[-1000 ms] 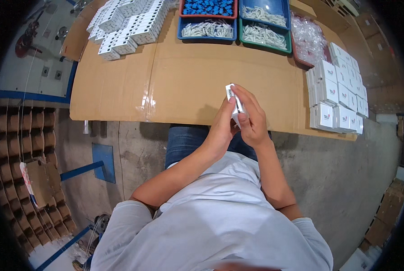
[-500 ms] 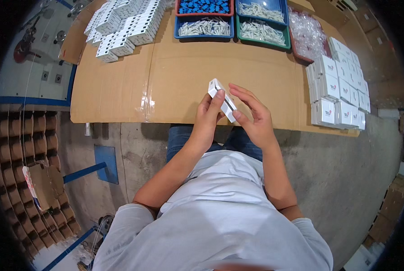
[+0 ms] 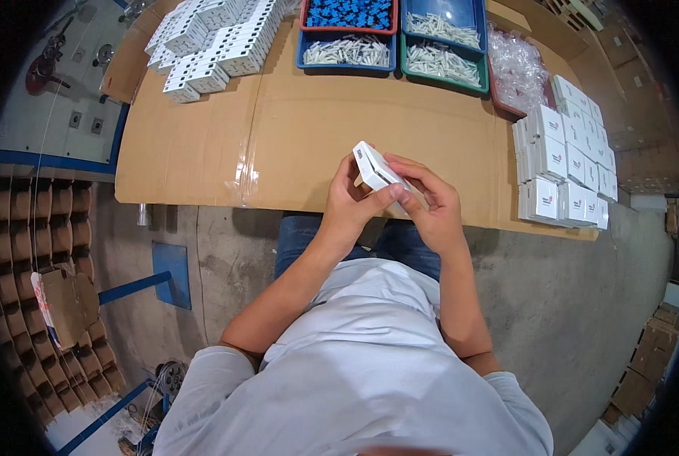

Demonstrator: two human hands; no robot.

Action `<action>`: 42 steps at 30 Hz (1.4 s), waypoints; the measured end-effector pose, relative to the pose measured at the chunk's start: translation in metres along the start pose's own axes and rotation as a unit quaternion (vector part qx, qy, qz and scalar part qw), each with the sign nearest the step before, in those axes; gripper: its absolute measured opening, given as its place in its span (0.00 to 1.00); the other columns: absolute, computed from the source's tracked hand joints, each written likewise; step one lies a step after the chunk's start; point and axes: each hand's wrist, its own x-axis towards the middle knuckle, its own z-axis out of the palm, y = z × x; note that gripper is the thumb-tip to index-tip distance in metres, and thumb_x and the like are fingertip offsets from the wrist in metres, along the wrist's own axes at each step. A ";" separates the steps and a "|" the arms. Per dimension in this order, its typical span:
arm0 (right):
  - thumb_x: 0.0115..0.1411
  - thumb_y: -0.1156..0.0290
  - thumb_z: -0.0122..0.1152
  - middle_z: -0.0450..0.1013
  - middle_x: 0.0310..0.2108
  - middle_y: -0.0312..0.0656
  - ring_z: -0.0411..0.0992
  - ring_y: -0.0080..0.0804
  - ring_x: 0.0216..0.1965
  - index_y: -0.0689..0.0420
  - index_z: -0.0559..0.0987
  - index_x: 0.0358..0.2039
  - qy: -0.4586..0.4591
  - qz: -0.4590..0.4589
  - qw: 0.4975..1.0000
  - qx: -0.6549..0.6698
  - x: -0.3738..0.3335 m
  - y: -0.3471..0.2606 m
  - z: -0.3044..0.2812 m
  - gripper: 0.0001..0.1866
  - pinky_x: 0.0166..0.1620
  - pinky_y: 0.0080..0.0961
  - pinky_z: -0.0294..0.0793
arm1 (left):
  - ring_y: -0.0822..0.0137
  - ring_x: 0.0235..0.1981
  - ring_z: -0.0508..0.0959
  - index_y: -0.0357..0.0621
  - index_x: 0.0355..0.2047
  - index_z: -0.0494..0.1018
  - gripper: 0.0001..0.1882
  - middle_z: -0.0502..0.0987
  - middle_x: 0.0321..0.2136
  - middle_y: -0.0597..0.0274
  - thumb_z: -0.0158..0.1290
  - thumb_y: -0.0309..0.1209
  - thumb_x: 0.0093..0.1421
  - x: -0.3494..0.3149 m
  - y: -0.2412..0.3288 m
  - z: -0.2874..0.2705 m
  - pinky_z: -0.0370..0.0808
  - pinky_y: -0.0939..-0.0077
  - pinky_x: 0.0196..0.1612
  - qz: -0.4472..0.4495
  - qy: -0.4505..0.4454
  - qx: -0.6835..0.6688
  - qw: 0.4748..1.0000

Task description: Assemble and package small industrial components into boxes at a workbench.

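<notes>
Over the near edge of the cardboard-covered table (image 3: pixel 316 152), both my hands hold a small white box (image 3: pixel 370 166). A dark slit runs along its side. My left hand (image 3: pixel 347 204) grips the box from the left, its fingers behind and its thumb stretched across the near end. On the other side, my right hand (image 3: pixel 436 211) has its fingers over the right face and its thumb close to the left thumb. My palms and fingers hide the near end of the box.
Stacked white boxes with dark marks (image 3: pixel 202 76) stand far left; plain white boxes (image 3: pixel 548 156) are piled at right. At the back sit a red tray (image 3: pixel 347 30) of blue pieces, blue (image 3: pixel 347 71) and green (image 3: pixel 449 88) trays of white pieces, and a reddish tray (image 3: pixel 506 106) of clear plastic.
The box has turned, showing more of its upper end. My right fingers have closed in from apart onto its right side, and my left thumb has moved down to the near end.
</notes>
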 end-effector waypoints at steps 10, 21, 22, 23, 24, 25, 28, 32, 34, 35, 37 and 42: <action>0.63 0.73 0.64 0.81 0.48 0.51 0.79 0.42 0.50 0.63 0.82 0.51 0.007 -0.072 0.991 -0.115 0.007 -0.007 -0.001 0.16 0.53 0.32 0.76 | 0.74 0.48 0.75 0.39 0.58 0.67 0.30 0.75 0.47 0.62 0.67 0.30 0.58 0.007 -0.007 -0.001 0.74 0.78 0.51 0.009 0.023 0.004 1.000; 0.67 0.73 0.61 0.82 0.45 0.50 0.79 0.39 0.45 0.63 0.83 0.50 0.028 -0.030 0.996 -0.080 0.005 -0.013 0.008 0.13 0.49 0.30 0.77 | 0.78 0.43 0.76 0.40 0.56 0.68 0.27 0.75 0.43 0.66 0.67 0.31 0.60 -0.001 -0.007 0.003 0.75 0.81 0.43 0.023 0.051 0.005 0.998; 0.67 0.73 0.61 0.82 0.45 0.49 0.79 0.38 0.44 0.63 0.83 0.50 0.028 -0.031 0.996 -0.076 0.006 -0.015 0.008 0.13 0.49 0.29 0.77 | 0.77 0.43 0.76 0.40 0.54 0.68 0.26 0.75 0.43 0.65 0.66 0.31 0.60 -0.001 -0.004 0.003 0.75 0.81 0.43 0.008 0.046 0.000 0.999; 0.67 0.73 0.61 0.82 0.45 0.49 0.79 0.38 0.44 0.63 0.83 0.50 0.027 -0.031 0.996 -0.076 0.005 -0.015 0.009 0.13 0.49 0.29 0.77 | 0.77 0.43 0.76 0.40 0.54 0.68 0.26 0.75 0.43 0.65 0.66 0.31 0.60 -0.002 -0.007 0.002 0.75 0.81 0.43 0.010 0.047 -0.001 0.999; 0.68 0.71 0.59 0.82 0.45 0.49 0.79 0.37 0.44 0.63 0.83 0.49 0.025 -0.020 0.995 -0.092 0.003 -0.015 0.009 0.13 0.49 0.29 0.76 | 0.76 0.43 0.76 0.41 0.53 0.69 0.24 0.75 0.43 0.65 0.65 0.32 0.61 -0.003 -0.011 0.000 0.75 0.80 0.44 0.009 0.056 -0.007 0.998; 0.70 0.69 0.57 0.82 0.44 0.49 0.79 0.36 0.44 0.63 0.84 0.48 0.023 -0.010 0.994 -0.107 0.003 -0.013 0.009 0.13 0.49 0.28 0.76 | 0.75 0.43 0.77 0.41 0.52 0.69 0.22 0.75 0.43 0.65 0.64 0.33 0.62 -0.001 -0.012 0.000 0.76 0.79 0.44 0.009 0.065 -0.013 0.998; 0.73 0.66 0.53 0.82 0.43 0.47 0.79 0.34 0.44 0.64 0.83 0.48 0.035 0.060 0.996 -0.049 -0.001 -0.002 0.006 0.16 0.48 0.28 0.76 | 0.71 0.44 0.78 0.43 0.51 0.67 0.20 0.75 0.43 0.64 0.60 0.39 0.66 -0.003 -0.011 0.003 0.77 0.74 0.47 -0.062 0.102 -0.073 0.990; 0.75 0.63 0.50 0.82 0.44 0.47 0.78 0.34 0.45 0.65 0.82 0.49 0.055 0.039 0.996 -0.054 0.001 -0.003 0.008 0.19 0.50 0.27 0.75 | 0.64 0.48 0.80 0.48 0.51 0.65 0.23 0.78 0.45 0.58 0.48 0.54 0.70 0.003 -0.001 0.005 0.78 0.63 0.51 -0.064 0.110 -0.103 0.987; 0.73 0.65 0.52 0.81 0.47 0.48 0.78 0.34 0.48 0.65 0.81 0.50 0.059 -0.009 0.996 -0.061 0.002 0.000 0.011 0.17 0.54 0.27 0.74 | 0.64 0.49 0.80 0.49 0.52 0.65 0.25 0.77 0.45 0.57 0.47 0.55 0.70 0.003 0.001 0.000 0.78 0.62 0.52 -0.075 0.107 -0.109 0.985; 0.73 0.65 0.52 0.81 0.47 0.48 0.78 0.34 0.48 0.65 0.81 0.50 0.059 -0.008 0.996 -0.061 0.001 -0.001 0.011 0.17 0.54 0.27 0.74 | 0.64 0.49 0.79 0.49 0.53 0.64 0.26 0.77 0.46 0.56 0.46 0.57 0.70 0.003 0.004 0.000 0.77 0.61 0.52 -0.084 0.103 -0.114 0.985; 0.74 0.69 0.49 0.78 0.52 0.47 0.74 0.33 0.56 0.66 0.80 0.51 0.036 0.035 0.997 -0.057 0.000 -0.003 0.013 0.16 0.61 0.28 0.69 | 0.64 0.50 0.79 0.49 0.54 0.64 0.29 0.76 0.47 0.56 0.45 0.60 0.70 0.000 0.007 0.001 0.76 0.60 0.53 -0.083 0.101 -0.100 0.986; 0.70 0.71 0.57 0.79 0.51 0.49 0.77 0.37 0.53 0.64 0.82 0.48 0.041 0.004 0.997 -0.064 0.002 0.001 0.015 0.13 0.57 0.29 0.73 | 0.66 0.47 0.79 0.49 0.48 0.68 0.27 0.76 0.45 0.59 0.46 0.60 0.68 -0.001 0.005 -0.003 0.78 0.60 0.51 -0.104 0.082 -0.158 0.979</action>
